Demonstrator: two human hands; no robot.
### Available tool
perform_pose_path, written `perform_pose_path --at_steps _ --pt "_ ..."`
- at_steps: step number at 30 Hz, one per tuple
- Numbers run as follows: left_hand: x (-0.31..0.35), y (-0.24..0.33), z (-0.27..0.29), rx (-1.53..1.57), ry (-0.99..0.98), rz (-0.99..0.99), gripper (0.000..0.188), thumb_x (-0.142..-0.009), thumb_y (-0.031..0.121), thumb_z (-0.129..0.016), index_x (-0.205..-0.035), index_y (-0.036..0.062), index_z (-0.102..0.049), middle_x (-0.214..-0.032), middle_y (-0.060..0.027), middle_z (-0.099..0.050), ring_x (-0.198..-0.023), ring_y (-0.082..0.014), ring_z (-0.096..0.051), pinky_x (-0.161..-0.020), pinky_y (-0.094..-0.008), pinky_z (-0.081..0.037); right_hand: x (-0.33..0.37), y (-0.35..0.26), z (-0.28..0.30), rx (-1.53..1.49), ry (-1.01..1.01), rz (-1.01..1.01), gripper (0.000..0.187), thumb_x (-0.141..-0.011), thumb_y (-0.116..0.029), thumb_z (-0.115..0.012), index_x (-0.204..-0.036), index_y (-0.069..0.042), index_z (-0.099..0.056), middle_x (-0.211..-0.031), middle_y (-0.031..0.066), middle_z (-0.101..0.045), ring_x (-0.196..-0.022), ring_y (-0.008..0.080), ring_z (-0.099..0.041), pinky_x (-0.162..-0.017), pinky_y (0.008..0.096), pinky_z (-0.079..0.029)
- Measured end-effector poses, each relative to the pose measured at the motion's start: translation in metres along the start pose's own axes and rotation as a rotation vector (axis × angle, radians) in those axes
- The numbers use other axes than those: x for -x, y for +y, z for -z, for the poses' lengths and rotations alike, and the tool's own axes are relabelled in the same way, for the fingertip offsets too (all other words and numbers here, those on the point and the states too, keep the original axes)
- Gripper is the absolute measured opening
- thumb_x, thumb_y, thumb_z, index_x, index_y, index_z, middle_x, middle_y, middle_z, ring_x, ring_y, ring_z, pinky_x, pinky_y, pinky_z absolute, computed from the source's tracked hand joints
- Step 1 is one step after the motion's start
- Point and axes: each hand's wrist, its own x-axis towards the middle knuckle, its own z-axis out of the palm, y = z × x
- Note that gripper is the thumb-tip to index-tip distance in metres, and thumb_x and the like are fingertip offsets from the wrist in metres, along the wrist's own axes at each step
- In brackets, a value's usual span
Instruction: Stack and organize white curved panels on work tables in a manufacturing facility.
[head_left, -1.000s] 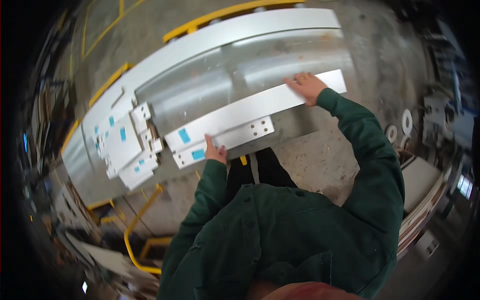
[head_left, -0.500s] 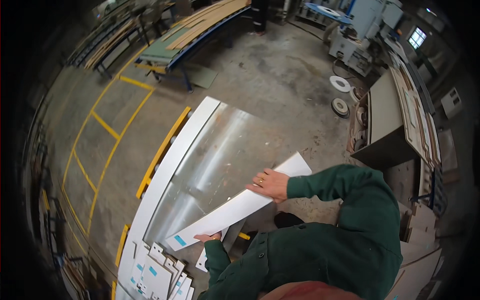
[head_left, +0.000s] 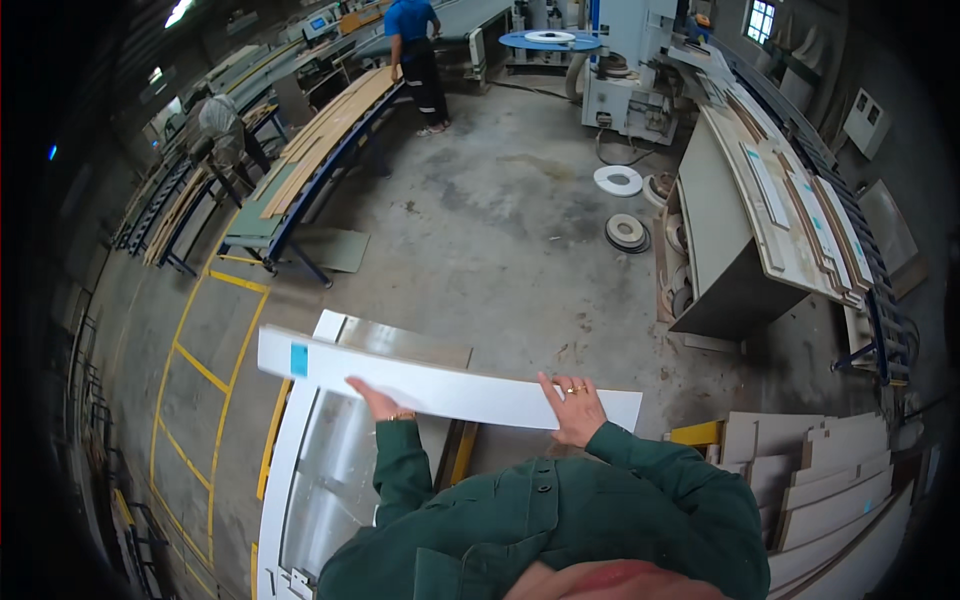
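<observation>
A long white board (head_left: 460, 391) with a blue sticker near its left end lies across both hands at waist height. My left hand (head_left: 378, 402) is closed on its near edge, left of the middle. Toward the board's right end, my right hand (head_left: 576, 410) grips it with the fingers over the upper face. Below the board's left part is a metal-topped table (head_left: 345, 455) with a long white strip (head_left: 288, 470) along its left edge. Small white pieces (head_left: 294, 582) show at the bottom of that table, mostly cut off by my sleeve.
Stacked boards (head_left: 835, 480) lean to my right, beside a workbench (head_left: 735, 215) carrying strips. Tape rolls (head_left: 627, 232) lie on the floor ahead. Wooden planks (head_left: 330, 125) rest on a blue-framed roller table, where a person in blue (head_left: 410, 50) stands. Another person (head_left: 222, 125) bends farther left.
The board has swung from a slant to nearly crosswise, its stickered end moving up and away from the small white pieces. My view has turned right and up.
</observation>
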Motion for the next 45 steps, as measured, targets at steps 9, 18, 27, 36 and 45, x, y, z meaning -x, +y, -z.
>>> perform_pose_path --at_steps 9,18,27,36,45 --pt "-0.026 -0.137 -0.208 -0.059 -0.202 0.071 0.070 -0.076 0.058 -0.036 -0.120 0.0032 -0.032 -0.118 -0.0090 -0.040 -0.104 -0.0248 -0.040 -0.090 -0.0328 -0.031 -0.049 0.131 0.042 0.003 0.300 -0.224 0.086 -0.053 -0.028 -0.067 -0.121 0.003 -0.025 -0.096 0.0163 -0.042 -0.086 0.0281 -0.042 -0.074 0.0377 -0.032" --pt "-0.101 -0.327 -0.399 -0.114 -0.459 0.434 0.070 -0.074 0.060 -0.038 -0.119 0.0061 -0.034 -0.115 -0.0084 -0.043 -0.102 -0.0256 -0.042 -0.088 -0.0378 -0.033 -0.104 0.329 0.080 0.092 0.378 -0.492 0.082 -0.052 -0.026 -0.065 -0.118 0.004 -0.027 -0.088 0.0179 -0.043 -0.085 0.0322 -0.043 -0.075 0.0383 -0.034" --pt "-0.049 -0.454 -0.609 -0.214 -0.804 0.758 0.060 -0.078 0.053 -0.040 -0.115 0.0045 -0.037 -0.106 -0.0089 -0.049 -0.094 -0.0229 -0.049 -0.080 -0.0346 -0.040 -0.076 0.485 0.186 0.086 0.591 -0.827 0.077 -0.042 -0.020 -0.068 -0.111 0.000 -0.040 -0.086 0.0154 -0.045 -0.082 0.0306 -0.045 -0.069 0.0364 -0.038" --pt "0.034 -0.539 -0.713 -0.298 -1.104 0.501 0.053 -0.075 0.022 -0.055 -0.118 0.0082 -0.027 -0.101 -0.0049 -0.044 -0.088 -0.0203 -0.051 -0.070 -0.0327 -0.041 0.060 0.646 0.310 0.109 0.645 -1.124 0.084 -0.041 -0.021 -0.072 -0.115 -0.001 -0.039 -0.093 0.0182 -0.048 -0.086 0.0301 -0.049 -0.074 0.0335 -0.041" --pt "0.014 -0.597 -0.673 -0.603 -0.552 0.366 0.051 -0.074 0.020 -0.055 -0.116 0.0076 -0.029 -0.105 -0.0075 -0.041 -0.084 -0.0220 -0.051 -0.067 -0.0338 -0.041 0.171 0.859 0.365 0.020 0.472 -1.386 0.084 -0.041 -0.026 -0.071 -0.114 0.003 -0.039 -0.104 0.0219 -0.050 -0.095 0.0289 -0.050 -0.081 0.0318 -0.039"
